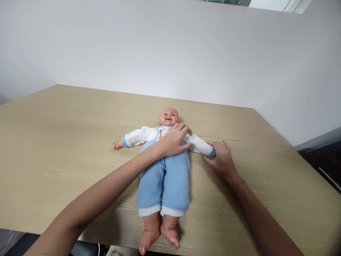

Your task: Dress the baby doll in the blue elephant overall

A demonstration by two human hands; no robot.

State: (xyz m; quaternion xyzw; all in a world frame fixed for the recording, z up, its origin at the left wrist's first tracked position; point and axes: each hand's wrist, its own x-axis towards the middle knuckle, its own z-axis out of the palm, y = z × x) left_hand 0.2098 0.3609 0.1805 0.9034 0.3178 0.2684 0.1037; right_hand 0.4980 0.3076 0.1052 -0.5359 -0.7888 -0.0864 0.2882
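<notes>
A baby doll [163,177] lies on its back on the wooden table [66,142], head away from me, bare feet at the near edge. It wears blue fleece trousers and a white top with blue cuffs. My left hand [174,139] lies across the doll's chest, fingers curled over the top near its shoulder. My right hand [220,158] is closed around the end of the doll's sleeve on the right side, covering the doll's hand there. The doll's other arm stretches out to the left, its small hand bare.
A plain white wall [170,53] rises behind the table's far edge. The table's right edge drops off to a dark floor area [322,160]. A seam runs across the tabletop behind the doll.
</notes>
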